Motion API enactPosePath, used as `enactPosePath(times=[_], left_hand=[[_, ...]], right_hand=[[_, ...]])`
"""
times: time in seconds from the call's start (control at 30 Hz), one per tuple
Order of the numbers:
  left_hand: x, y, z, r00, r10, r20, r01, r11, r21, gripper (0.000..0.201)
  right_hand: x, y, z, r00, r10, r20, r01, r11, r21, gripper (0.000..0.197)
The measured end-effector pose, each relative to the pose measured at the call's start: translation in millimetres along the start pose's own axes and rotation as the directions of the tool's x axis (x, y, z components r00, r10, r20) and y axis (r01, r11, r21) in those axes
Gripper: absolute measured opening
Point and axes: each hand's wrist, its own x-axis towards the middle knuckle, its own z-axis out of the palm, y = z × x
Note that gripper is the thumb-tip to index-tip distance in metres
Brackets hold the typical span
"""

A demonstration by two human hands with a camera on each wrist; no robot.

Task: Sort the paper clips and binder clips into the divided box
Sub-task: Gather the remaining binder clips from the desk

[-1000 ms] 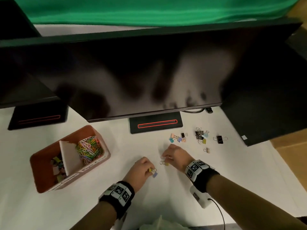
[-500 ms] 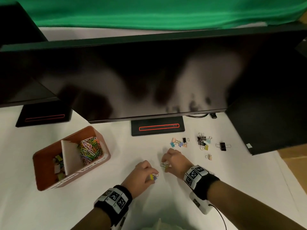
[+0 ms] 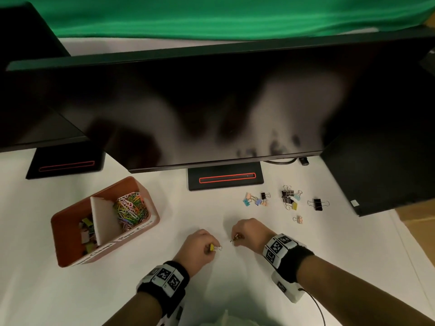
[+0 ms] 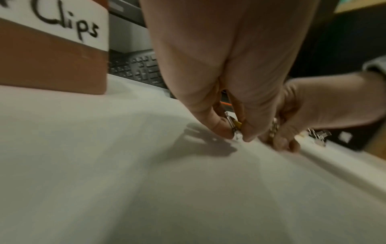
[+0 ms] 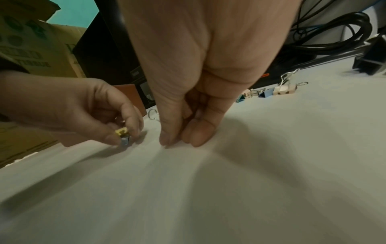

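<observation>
My left hand (image 3: 210, 247) pinches a small yellow binder clip (image 3: 213, 247) just above the white table; the right wrist view shows a blue clip (image 5: 125, 141) pinched under the yellow one. My right hand (image 3: 235, 238), a little to the right, pinches another small binder clip (image 3: 236, 238) with its fingertips (image 5: 167, 140) down on the table. The brown divided box (image 3: 113, 187) stands to the left, with coloured paper clips (image 3: 131, 208) in its right compartment and binder clips (image 3: 87, 234) in its left one. Loose binder clips (image 3: 256, 200) lie beyond my right hand.
More loose binder clips (image 3: 290, 198), a black one (image 3: 317, 204) and a pink one (image 3: 299, 219) lie at the right. A large monitor (image 3: 211, 109) overhangs the table on its stand (image 3: 226, 181). A black case (image 3: 381, 175) stands at the right.
Both hands stay almost where they were and keep their clips pinched. The right hand has drawn slightly nearer to me.
</observation>
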Motion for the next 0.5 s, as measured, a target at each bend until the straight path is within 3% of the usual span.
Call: enactPosePath(times=[0.13, 0.27, 0.4, 0.5], left_hand=[[-17, 4, -46, 0.997, -0.02, -0.08, 0.01, 0.992, -0.127, 0.025], [-52, -7, -116, 0.957, -0.113, -0.268, 0.07, 0.984, -0.162, 0.025], [-97, -39, -181, 0.83, -0.292, -0.474, 0.331, 0.944, -0.003, 0.022], [-120, -68, -208, 0.729, -0.386, -0.565, 0.413, 0.907, -0.086, 0.015]], right_hand=[[8, -26, -7, 0.998, -0.059, 0.006, 0.059, 0.998, 0.004, 0.024], [33, -88, -19, 0.978, -0.201, -0.047, 0.199, 0.979, -0.047, 0.023], [68, -184, -24, 0.914, -0.395, -0.094, 0.392, 0.919, -0.053, 0.02], [96, -252, -14, 0.894, -0.442, -0.073, 0.445, 0.896, 0.019, 0.019]])
